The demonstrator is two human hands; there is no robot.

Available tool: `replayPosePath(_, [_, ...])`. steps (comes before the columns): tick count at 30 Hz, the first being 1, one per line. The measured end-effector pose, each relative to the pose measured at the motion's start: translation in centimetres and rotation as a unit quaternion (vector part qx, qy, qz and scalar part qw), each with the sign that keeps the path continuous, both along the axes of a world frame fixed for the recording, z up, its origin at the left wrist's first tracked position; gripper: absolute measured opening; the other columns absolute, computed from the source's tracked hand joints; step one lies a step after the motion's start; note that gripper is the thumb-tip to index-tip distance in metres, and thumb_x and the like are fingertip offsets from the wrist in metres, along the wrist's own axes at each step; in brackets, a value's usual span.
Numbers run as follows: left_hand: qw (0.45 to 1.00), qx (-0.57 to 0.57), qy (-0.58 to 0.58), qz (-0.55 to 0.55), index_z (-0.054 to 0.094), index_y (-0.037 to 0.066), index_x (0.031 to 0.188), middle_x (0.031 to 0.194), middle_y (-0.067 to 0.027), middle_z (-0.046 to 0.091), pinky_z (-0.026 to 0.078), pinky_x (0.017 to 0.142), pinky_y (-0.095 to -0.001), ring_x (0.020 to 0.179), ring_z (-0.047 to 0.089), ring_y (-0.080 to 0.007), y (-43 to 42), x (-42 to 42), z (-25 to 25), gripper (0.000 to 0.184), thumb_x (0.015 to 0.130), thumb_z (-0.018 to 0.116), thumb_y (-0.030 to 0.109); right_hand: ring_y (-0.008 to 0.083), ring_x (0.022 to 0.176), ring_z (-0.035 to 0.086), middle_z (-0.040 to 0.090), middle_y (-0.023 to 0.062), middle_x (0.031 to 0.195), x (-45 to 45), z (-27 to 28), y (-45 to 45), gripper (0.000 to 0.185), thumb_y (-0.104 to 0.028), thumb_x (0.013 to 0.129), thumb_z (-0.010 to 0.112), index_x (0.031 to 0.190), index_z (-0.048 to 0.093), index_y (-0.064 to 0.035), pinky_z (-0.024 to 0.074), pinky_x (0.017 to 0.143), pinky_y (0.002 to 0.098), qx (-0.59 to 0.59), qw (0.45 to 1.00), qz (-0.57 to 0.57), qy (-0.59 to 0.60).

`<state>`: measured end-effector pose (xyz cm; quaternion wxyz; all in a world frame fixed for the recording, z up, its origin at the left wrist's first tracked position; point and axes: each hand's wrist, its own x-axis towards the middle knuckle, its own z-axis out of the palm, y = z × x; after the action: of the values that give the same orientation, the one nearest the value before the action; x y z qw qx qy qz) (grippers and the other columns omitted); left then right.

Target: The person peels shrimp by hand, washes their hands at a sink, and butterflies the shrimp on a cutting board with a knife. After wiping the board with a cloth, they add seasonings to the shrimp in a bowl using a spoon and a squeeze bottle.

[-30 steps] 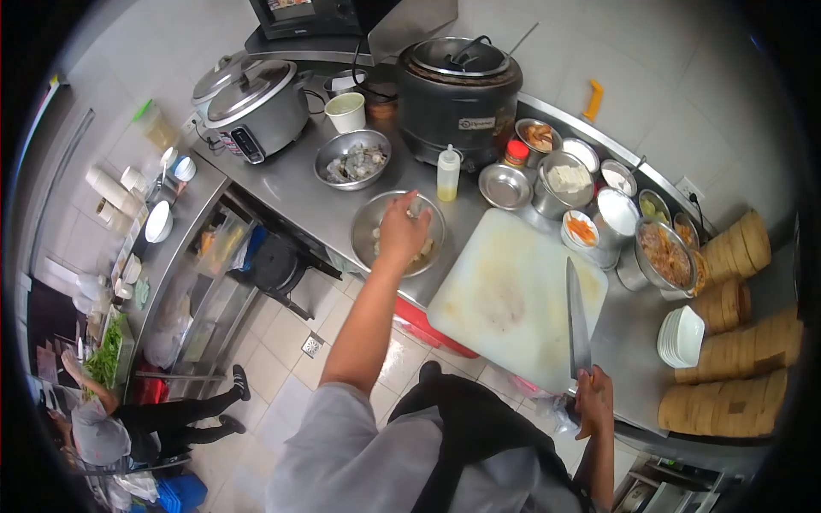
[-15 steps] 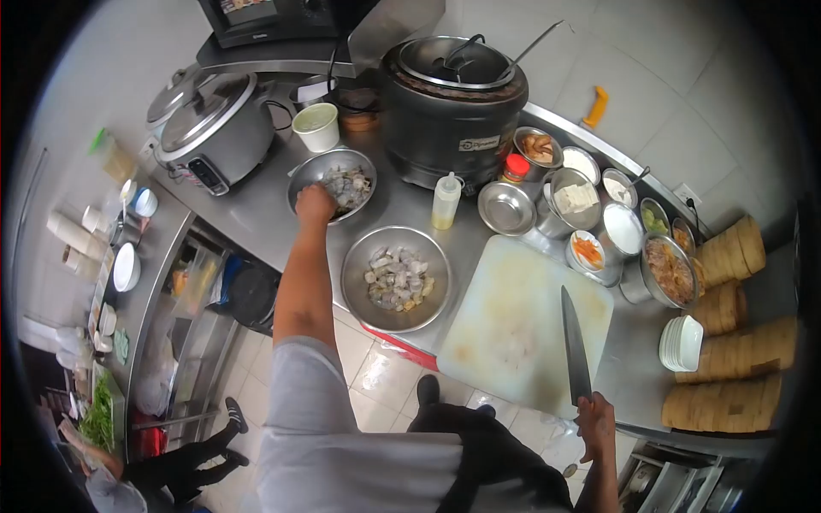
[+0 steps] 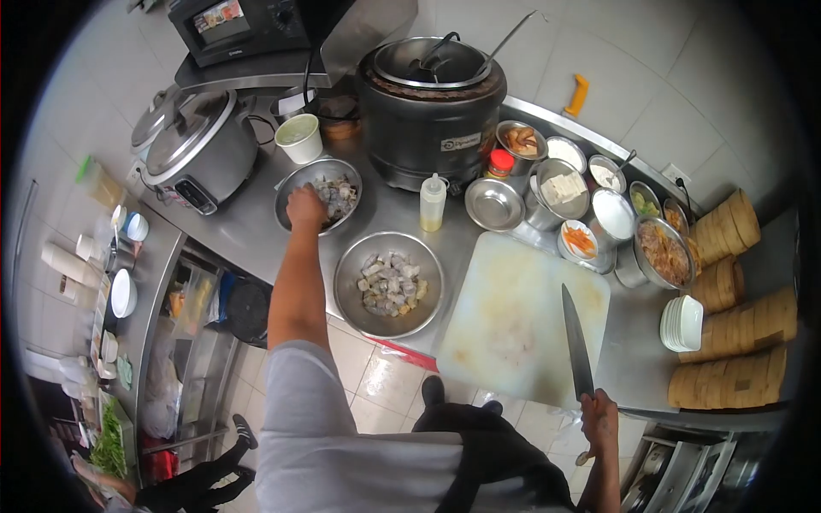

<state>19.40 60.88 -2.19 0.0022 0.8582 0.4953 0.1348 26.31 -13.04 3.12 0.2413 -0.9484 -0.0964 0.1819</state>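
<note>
A round, brushed stainless-steel bowl holds raw grey shrimp (glossy, loosely heaped), showing mostly toward its right side. Well to the right of the bowl, and nearer, a long steel knife points its narrow tip away.

My Counter, Left to Right

A cooker stands left of the far bowl, my left hand inside it; the near bowl sits before that, the cutting board to its right, steamers farther right.
</note>
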Motion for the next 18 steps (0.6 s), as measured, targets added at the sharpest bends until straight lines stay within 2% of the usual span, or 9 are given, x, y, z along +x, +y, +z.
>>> replayPosePath(3, [0.985,-0.073,-0.154,0.0,0.058,0.005,0.099,0.097,-0.0177,0.066,0.052,0.079,-0.0416,0.088,0.065,-0.0349,-1.0,-0.6,3.5,0.03,0.076,0.071,0.018,0.0392,0.074,0.063,0.064,0.0169,0.075,0.2,0.6,2.0,0.02,-0.024,0.088,0.064,0.093,0.056,-0.0062,0.0494,0.068,0.0467,-0.083,0.986,0.041,-0.14])
replayPosePath(7, [0.936,0.006,-0.346,-0.062,0.057,0.004,0.099,0.084,-0.0121,0.068,0.052,0.069,-0.0357,0.074,0.065,-0.0259,-0.6,-1.1,3.1,0.027,0.077,0.071,0.013,0.0359,0.089,0.064,0.065,0.0117,0.099,1.4,-1.6,3.2,0.031,-0.019,0.082,0.07,0.107,0.053,-0.009,0.051,0.074,0.0448,-0.019,0.979,0.073,-0.191])
replayPosePath(9, [0.823,-0.261,-0.498,-0.078,0.057,0.005,0.098,0.082,-0.0053,0.066,0.048,0.058,-0.0282,0.068,0.061,-0.014,-6.0,-0.8,6.7,0.023,0.079,0.07,0.007,0.0351,0.093,0.063,0.065,0.0119,0.101,2.9,-5.2,3.1,0.033,-0.018,0.081,0.07,0.108,0.054,-0.0084,0.0498,0.078,0.0447,0.024,0.973,0.103,-0.204])
replayPosePath(11, [0.78,-0.326,-0.513,-0.147,0.058,0.007,0.099,0.082,-0.0007,0.063,0.043,0.051,-0.0236,0.064,0.055,-0.0066,-11.9,-0.6,7.8,0.02,0.083,0.067,0.004,0.0343,0.098,0.062,0.065,0.0122,0.103,3.7,-6.4,3.1,0.036,-0.017,0.08,0.071,0.11,0.054,-0.0078,0.0486,0.082,0.0445,0.067,0.965,0.132,-0.217])
replayPosePath(13, [0.75,-0.372,-0.52,-0.172,0.058,0.01,0.099,0.081,0.0,0.061,0.044,0.05,-0.0237,0.062,0.054,-0.006,-18.9,0.1,7.4,0.019,0.083,0.067,0.005,0.0334,0.104,0.057,0.062,0.0131,0.107,3.7,-5.9,4.0,0.04,-0.017,0.078,0.072,0.112,0.055,-0.0051,0.0436,0.09,0.0449,-0.042,0.965,0.152,-0.208])
replayPosePath(14, [0.804,-0.349,-0.452,-0.169,0.058,0.013,0.102,0.084,0.0026,0.059,0.047,0.051,-0.0239,0.066,0.055,-0.0073,-23.2,0.1,7.5,0.016,0.087,0.062,0.01,0.0334,0.104,0.057,0.062,0.0131,0.107,3.6,-5.1,4.4,0.04,-0.017,0.078,0.072,0.112,0.055,-0.0051,0.0436,0.09,0.0449,-0.041,0.965,0.154,-0.208])
replayPosePath(15, [0.798,-0.413,-0.414,-0.144,0.058,0.012,0.102,0.086,0.0019,0.059,0.047,0.056,-0.024,0.071,0.055,-0.0078,-27.9,0.2,9.0,0.017,0.086,0.064,0.01,0.0336,0.104,0.056,0.061,0.0135,0.107,3.2,-3.7,5.2,0.039,-0.019,0.08,0.071,0.112,0.056,-0.0039,0.0418,0.091,0.0456,0.006,0.953,0.168,-0.251])
replayPosePath(16, [0.781,-0.395,-0.441,-0.201,0.058,0.011,0.1,0.088,0.0014,0.059,0.047,0.063,-0.0249,0.075,0.055,-0.0082,-30.3,1.5,3.4,0.017,0.086,0.067,0.01,0.0338,0.104,0.054,0.06,0.0139,0.108,2.6,-2.3,6.2,0.038,-0.021,0.081,0.07,0.112,0.057,-0.0027,0.04,0.093,0.0463,0.056,0.937,0.183,-0.291])
replayPosePath(18, [0.785,-0.4,-0.415,-0.226,0.061,0.007,0.099,0.089,0.0014,0.06,0.046,0.072,-0.026,0.079,0.054,-0.0079,-38.9,2.4,3.1,0.017,0.085,0.07,0.011,0.0337,0.101,0.055,0.06,0.014,0.105,1.0,2.2,8.6,0.036,-0.022,0.083,0.068,0.111,0.057,-0.0016,0.0406,0.091,0.0459,0.095,0.905,0.256,-0.326])
